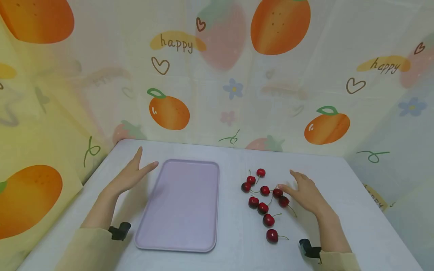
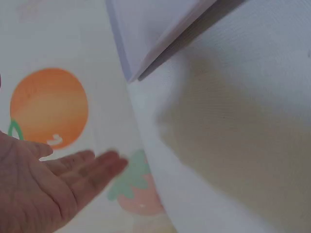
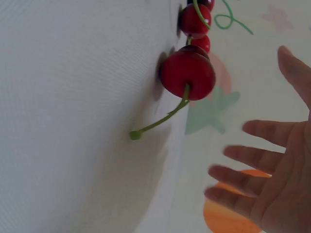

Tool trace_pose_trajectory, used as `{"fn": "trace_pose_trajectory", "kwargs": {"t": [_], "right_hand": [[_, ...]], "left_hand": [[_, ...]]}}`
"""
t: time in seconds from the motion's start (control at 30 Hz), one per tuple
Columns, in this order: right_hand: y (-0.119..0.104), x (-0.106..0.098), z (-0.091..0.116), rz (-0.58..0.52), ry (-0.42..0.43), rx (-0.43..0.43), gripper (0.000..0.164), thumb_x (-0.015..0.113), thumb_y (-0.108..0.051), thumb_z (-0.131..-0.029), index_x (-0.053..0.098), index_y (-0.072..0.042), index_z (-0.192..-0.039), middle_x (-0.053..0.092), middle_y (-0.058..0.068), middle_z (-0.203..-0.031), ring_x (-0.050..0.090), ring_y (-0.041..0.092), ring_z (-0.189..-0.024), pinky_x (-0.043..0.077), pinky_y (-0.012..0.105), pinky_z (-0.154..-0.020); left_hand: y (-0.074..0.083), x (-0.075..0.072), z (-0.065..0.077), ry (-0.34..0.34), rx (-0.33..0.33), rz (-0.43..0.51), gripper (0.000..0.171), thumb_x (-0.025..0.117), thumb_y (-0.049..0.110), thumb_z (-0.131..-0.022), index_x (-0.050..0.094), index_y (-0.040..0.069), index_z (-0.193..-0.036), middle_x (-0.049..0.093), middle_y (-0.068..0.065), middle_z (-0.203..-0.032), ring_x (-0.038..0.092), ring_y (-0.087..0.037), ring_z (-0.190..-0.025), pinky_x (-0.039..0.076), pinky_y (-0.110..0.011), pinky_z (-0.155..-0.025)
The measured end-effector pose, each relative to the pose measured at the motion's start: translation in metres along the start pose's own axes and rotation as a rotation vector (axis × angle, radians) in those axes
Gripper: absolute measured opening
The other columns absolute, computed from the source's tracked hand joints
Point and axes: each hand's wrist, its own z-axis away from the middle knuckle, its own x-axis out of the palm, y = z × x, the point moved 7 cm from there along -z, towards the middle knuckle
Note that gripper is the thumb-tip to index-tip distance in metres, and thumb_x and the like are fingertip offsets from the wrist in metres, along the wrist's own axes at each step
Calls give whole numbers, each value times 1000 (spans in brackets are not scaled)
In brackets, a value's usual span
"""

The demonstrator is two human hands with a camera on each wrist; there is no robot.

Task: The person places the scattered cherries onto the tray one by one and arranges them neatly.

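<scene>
A lilac rectangular tray [image 1: 183, 207] lies on the white table, bare inside. My left hand [image 1: 130, 177] is held over the table off the tray's left side, thumb and fingers spread, holding nothing; the left wrist view shows its palm [image 2: 39, 189] and a tray corner [image 2: 141, 63]. Several dark red cherries with green stems, among them a front one [image 1: 272, 236], lie loose to the right of the tray. My right hand [image 1: 306, 192] hovers just right of them, its thumb overlapping a cherry [image 1: 278, 193] in the head view. In the right wrist view its fingers are spread beside a stemmed cherry [image 3: 187, 73].
A white cloth covers the table [image 1: 234, 241]. Behind it hangs a fruit-print curtain [image 1: 210, 98], with more of the print at left and right. Both wrists wear black camera mounts, the left one [image 1: 119, 231] near the tray's edge.
</scene>
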Motion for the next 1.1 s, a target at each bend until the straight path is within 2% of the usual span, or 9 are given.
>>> {"fn": "trace_pose_trajectory", "kwargs": {"t": [0.1, 0.17, 0.23, 0.33, 0.5, 0.63, 0.8, 0.93, 1.1], "right_hand": [[2, -2, 1, -48, -30, -4, 78, 52, -61, -84, 44, -2, -135, 50, 24, -132, 48, 41, -119, 46, 56, -94], [4, -2, 2, -61, -59, 3, 69, 57, -57, -83, 52, -3, -127, 60, 19, -118, 57, 34, -104, 53, 46, -82], [7, 0, 4, -76, -101, 13, 62, 61, -53, -82, 56, -4, -120, 64, 14, -104, 60, 26, -91, 52, 36, -72], [14, 6, 8, -116, -187, 57, 56, 65, -50, -80, 58, -6, -114, 64, 6, -94, 58, 17, -80, 48, 29, -65], [23, 19, 13, -226, -301, 106, 43, 70, -42, -77, 61, -7, -100, 64, 3, -84, 59, 15, -74, 52, 27, -65], [28, 26, 15, -260, -339, 124, 38, 74, -37, -75, 60, -6, -93, 61, 4, -79, 56, 16, -71, 52, 27, -63], [31, 27, 16, -252, -345, 133, 34, 75, -33, -74, 61, -5, -88, 59, 4, -75, 55, 16, -70, 52, 27, -61], [29, 27, 17, -256, -352, 114, 29, 75, -28, -75, 63, -5, -87, 60, 3, -74, 54, 15, -69, 52, 27, -61], [27, 26, 17, -256, -367, 89, 23, 74, -23, -76, 66, -5, -87, 62, 3, -74, 55, 15, -69, 53, 28, -62]], "left_hand": [[-13, -2, 0, -62, -26, 215, 93, 42, 56, -91, -23, 20, -146, 14, -28, -152, 31, -46, -133, 39, -56, -103], [-20, 2, 0, -109, -44, 313, 91, 45, 51, -92, -20, 20, -147, 23, -27, -149, 42, -44, -126, 48, -47, -97], [-26, 7, 0, -155, -55, 368, 90, 50, 45, -92, -14, 18, -149, 26, -27, -147, 47, -41, -123, 52, -41, -94], [-31, 16, 0, -229, -51, 374, 88, 57, 35, -91, -4, 13, -151, 27, -29, -145, 54, -34, -116, 54, -36, -90], [-37, 25, -1, -296, -1, 401, 82, 60, 16, -89, 6, 8, -150, 25, -33, -143, 60, -30, -106, 54, -39, -90], [-43, 28, -4, -312, 9, 416, 79, 60, 9, -87, 11, 8, -150, 27, -31, -143, 58, -27, -107, 55, -38, -89], [-52, 34, -12, -319, 17, 394, 76, 63, 10, -85, 21, 8, -148, 35, -30, -138, 60, -19, -100, 56, -32, -84], [-58, 37, -17, -309, 21, 377, 77, 67, 13, -83, 24, 8, -147, 42, -28, -130, 62, -12, -91, 56, -26, -80], [-63, 40, -20, -290, 23, 398, 79, 70, 12, -80, 27, 11, -147, 43, -25, -127, 61, -10, -87, 56, -25, -77]]}}
